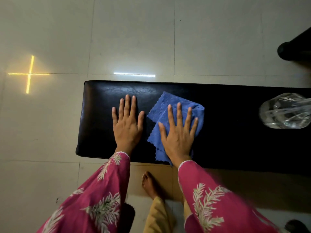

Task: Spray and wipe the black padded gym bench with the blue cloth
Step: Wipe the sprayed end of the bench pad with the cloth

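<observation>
A pale tiled floor [50, 132] fills most of the head view, with a yellow cross of light [29, 74] reflected on it well off the bench's left end and a white bar of light [134, 74] just beyond the bench's far edge. The black padded gym bench [235, 140] lies across the middle and runs out of view on the right; its rounded left end shows a dull sheen near the far edge. Two pink sleeves with a pale leaf pattern, the left sleeve [94, 199] and the right sleeve [210, 199], reach in from below toward the bench's near edge, and a bare foot [151, 184] stands on the floor just beside that edge, between them. A clear plastic spray bottle [284, 111] stands on the bench toward its right side, well apart from the hands, seen from above. The blue cloth [168, 106] lies crumpled on the bench's padding, its scalloped lower corner reaching the near edge. The right hand [178, 132] presses flat on the cloth with fingers spread and straight, not curled around it. The left hand [127, 123] lies flat on bare padding just beside the cloth, nearer the bench's left end, fingers extended and grasping nothing.
</observation>
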The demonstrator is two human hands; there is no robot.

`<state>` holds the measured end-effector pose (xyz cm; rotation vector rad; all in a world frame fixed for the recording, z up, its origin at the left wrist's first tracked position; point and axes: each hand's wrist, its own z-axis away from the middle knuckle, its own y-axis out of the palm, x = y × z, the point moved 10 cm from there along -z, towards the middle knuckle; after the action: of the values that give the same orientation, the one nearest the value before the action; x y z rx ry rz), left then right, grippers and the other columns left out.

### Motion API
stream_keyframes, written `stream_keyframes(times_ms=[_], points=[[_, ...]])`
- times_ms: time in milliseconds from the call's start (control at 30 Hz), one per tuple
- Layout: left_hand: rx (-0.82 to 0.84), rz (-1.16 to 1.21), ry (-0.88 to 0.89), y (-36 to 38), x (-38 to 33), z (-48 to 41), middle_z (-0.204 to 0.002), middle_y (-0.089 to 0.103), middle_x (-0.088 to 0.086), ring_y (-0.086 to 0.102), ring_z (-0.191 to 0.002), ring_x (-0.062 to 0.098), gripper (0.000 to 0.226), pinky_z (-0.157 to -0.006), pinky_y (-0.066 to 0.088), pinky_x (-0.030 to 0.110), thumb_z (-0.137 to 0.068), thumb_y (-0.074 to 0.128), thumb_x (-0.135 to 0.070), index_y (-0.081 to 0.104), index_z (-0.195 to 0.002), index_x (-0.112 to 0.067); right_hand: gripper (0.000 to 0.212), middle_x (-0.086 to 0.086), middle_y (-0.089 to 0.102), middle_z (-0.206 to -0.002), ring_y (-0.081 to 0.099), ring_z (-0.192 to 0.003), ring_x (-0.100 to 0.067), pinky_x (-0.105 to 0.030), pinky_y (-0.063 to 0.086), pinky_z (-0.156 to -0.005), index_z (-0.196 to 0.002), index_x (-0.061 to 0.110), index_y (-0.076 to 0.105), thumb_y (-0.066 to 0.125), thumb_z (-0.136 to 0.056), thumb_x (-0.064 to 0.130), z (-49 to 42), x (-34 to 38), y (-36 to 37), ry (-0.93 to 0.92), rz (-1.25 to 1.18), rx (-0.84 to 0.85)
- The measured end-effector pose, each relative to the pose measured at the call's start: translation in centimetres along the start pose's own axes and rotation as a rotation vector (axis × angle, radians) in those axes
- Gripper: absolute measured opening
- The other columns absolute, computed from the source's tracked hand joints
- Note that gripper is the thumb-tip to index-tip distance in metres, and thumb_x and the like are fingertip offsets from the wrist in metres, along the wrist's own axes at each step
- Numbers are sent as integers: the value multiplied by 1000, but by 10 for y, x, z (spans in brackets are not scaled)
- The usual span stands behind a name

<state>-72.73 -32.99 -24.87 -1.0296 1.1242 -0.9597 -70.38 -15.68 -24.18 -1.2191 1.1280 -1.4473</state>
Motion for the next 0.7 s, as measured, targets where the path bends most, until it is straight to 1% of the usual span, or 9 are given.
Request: stream_keyframes(times_ms=[67, 100, 233, 367, 433, 500, 533, 633, 700], points=[[-2, 6, -3, -1, -1, 0, -156, 16, 3, 5, -141, 11, 66, -113, -8, 35, -90, 12, -52, 18, -147, -20, 63, 0, 25, -153, 14, -140, -28, -47, 7, -111, -145, 28, 23, 23, -90, 59, -5, 2, 1, -176, 39, 30], [2, 24, -16, -1, -1, 0, -156, 15, 2, 3, -141, 10, 66, -113, -8, 35, -89, 11, -53, 18, -147, -20, 64, 0, 26, -153, 16, -140, -28, -47, 9, -111, -145, 28, 23, 24, -89, 60, -14, -9, -1, -197, 45, 19], [-4, 137, -62, -5, -17, 0, -156, 12, 1, -1, -141, 9, 70, -112, -13, 36, -88, 8, -55, 17, -147, -19, 66, -3, 22, -154, 15, -141, -31, -50, 10, -112, -146, 25, 21, 21, -89, 60, -43, -74, -17, 147, -23, -40], [11, 148, 16, 2, -63, -4, -156, 13, 2, -4, -138, 5, 68, -112, -15, 34, -89, 6, -53, 17, -147, -18, 65, 1, 25, -153, 18, -140, -26, -47, 12, -111, -145, 27, 23, 23, -89, 59, -29, -71, -15, -151, 50, 17], [31, 146, 32, 9, -82, -6, -157, 11, 1, -4, -140, 8, 70, -111, -16, 33, -88, 5, -53, 16, -147, -18, 65, -2, 27, -152, 21, -140, -27, -50, 18, -111, -145, 25, 25, 22, -90, 60, -39, -110, -23, -14, 34, -13], [49, 133, 29, 17, -96, -6, -157, 8, 1, -2, -143, 12, 71, -111, -17, 34, -87, 3, -54, 12, -148, -18, 65, -4, 25, -153, 21, -140, -31, -52, 18, -111, -145, 23, 24, 17, -91, 59, -42, -135, -31, 147, 19, -53], [51, 116, 15, 21, -99, -5, -157, 5, 1, -3, -143, 13, 72, -110, -17, 35, -87, 3, -54, 10, -148, -17, 64, -4, 24, -153, 20, -140, -31, -52, 16, -111, -145, 24, 22, 17, -92, 58, -40, -129, -28, 115, 35, -37], [44, 71, -47, 28, -103, -4, -158, 2, 2, -5, -143, 15, 72, -111, -16, 38, -87, 2, -52, 5, -148, -15, 63, 0, 22, -154, 17, -141, -26, -49, 15, -111, -146, 27, 20, 14, -92, 59, -35, -117, -19, -152, 85, 39], [49, 61, -69, 32, -105, -3, -158, 1, 2, -6, -143, 15, 70, -111, -16, 39, -87, 3, -50, 3, -148, -14, 64, -1, 23, -154, 18, -141, -27, -50, 17, -111, -146, 27, 21, 13, -91, 59, -49, -144, -27, -90, 65, 27]])
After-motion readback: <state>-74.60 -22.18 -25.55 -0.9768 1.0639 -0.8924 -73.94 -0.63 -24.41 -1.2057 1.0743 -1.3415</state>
